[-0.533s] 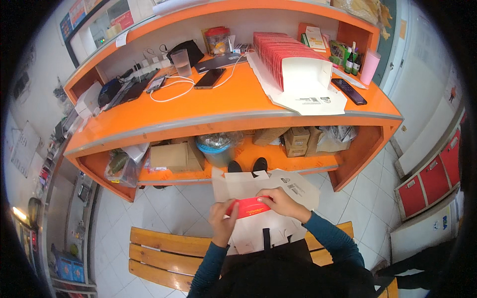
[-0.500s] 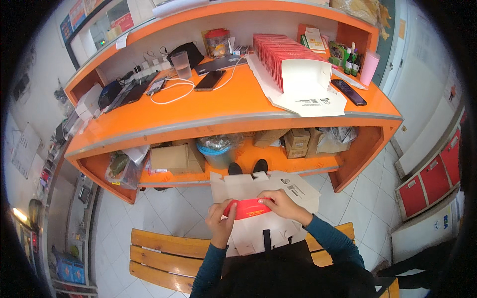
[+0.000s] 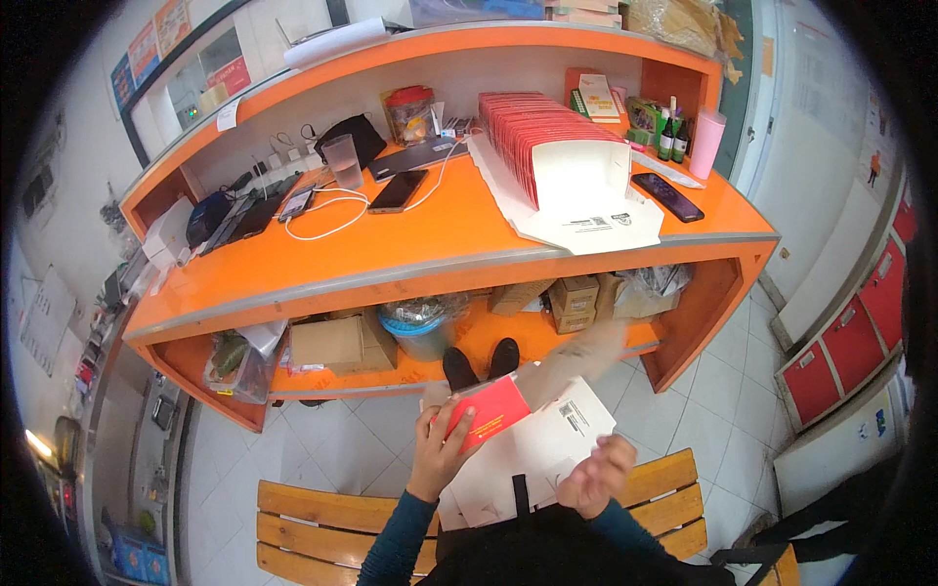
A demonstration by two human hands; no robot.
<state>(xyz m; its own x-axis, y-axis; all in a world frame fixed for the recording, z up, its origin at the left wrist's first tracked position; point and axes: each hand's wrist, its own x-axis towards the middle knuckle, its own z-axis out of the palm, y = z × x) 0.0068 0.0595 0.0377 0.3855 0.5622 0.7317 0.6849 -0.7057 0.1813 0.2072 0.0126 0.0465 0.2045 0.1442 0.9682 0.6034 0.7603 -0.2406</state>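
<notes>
Low in the frame's centre, the left hand (image 3: 442,454) pinches a red envelope (image 3: 490,410), fingers closed on its lower-left corner; its long axis runs up-right. The right hand (image 3: 596,476), loosely curled and empty, hovers lower right, above white sheets (image 3: 532,454).

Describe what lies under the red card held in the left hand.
Under the red card, held by the left hand, lie white flattened sheets on the lap; two black shoes show beyond them. Whatever the sheets cover is hidden. The right hand holds nothing.
</notes>
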